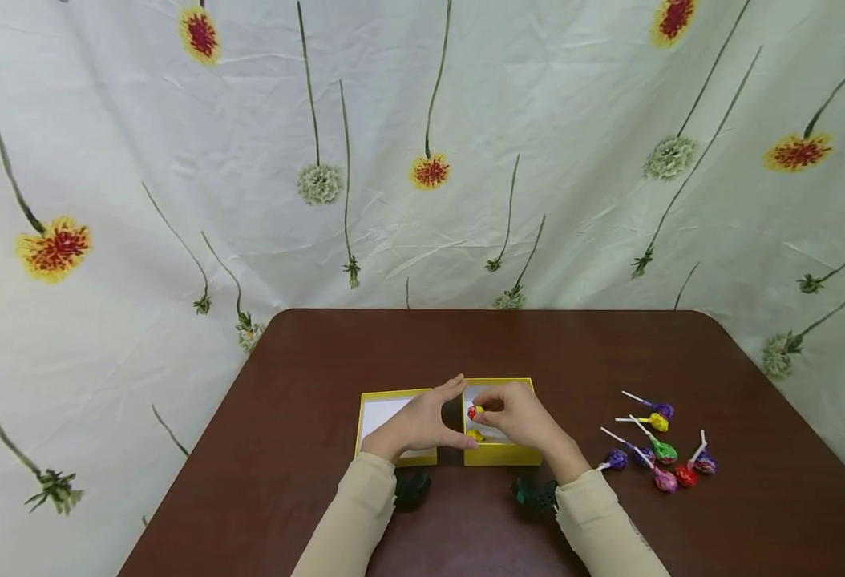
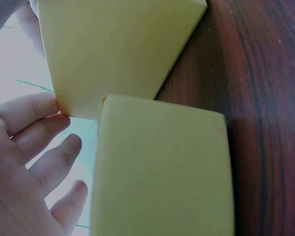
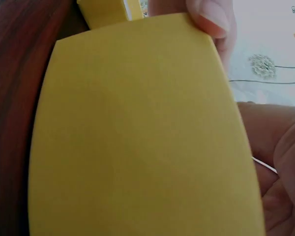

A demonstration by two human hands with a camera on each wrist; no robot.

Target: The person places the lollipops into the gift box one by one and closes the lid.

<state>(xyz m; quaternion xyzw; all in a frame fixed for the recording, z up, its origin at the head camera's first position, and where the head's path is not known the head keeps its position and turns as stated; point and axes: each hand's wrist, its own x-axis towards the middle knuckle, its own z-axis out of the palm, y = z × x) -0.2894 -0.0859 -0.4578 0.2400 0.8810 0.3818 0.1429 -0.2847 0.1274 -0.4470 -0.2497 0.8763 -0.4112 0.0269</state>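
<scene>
In the head view, my right hand is over the right yellow box, pinching a red-and-yellow lollipop by thumb and fingers. A yellow lollipop lies inside this white-lined box, toward its near left. My left hand reaches across from the left box part, fingers and thumb spread along the right box's left side. The left wrist view has my left fingertips right at a yellow box edge. From the right wrist, a yellow wall covers most of the view and hides the lollipops.
Several wrapped lollipops in purple, yellow, green, pink and red lie on the brown table to the right. A flowered cloth hangs behind the table. Dark wrist devices sit under both wrists.
</scene>
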